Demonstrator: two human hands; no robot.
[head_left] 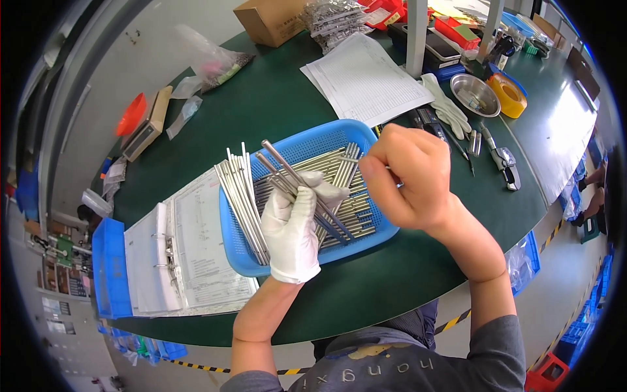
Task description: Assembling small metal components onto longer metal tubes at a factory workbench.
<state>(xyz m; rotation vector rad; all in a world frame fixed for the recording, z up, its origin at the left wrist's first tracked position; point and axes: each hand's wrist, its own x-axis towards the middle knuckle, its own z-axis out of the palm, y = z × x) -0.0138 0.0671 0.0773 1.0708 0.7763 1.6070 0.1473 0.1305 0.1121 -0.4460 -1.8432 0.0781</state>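
My left hand, in a white glove, is closed round a few smooth metal rods that slant across a blue plastic basket. Many more metal rods lie inside the basket, and a separate bunch of thin rods leans over its left side. My bare right hand is raised above the basket's right end, its fingers curled tight. A small metallic tip shows beside the thumb; whether the fingers grip it is unclear.
An open ring binder with papers lies left of the basket. Printed sheets lie behind it. To the right are a white glove, a metal bowl, calipers and an orange tape dispenser. A cardboard box stands at the back.
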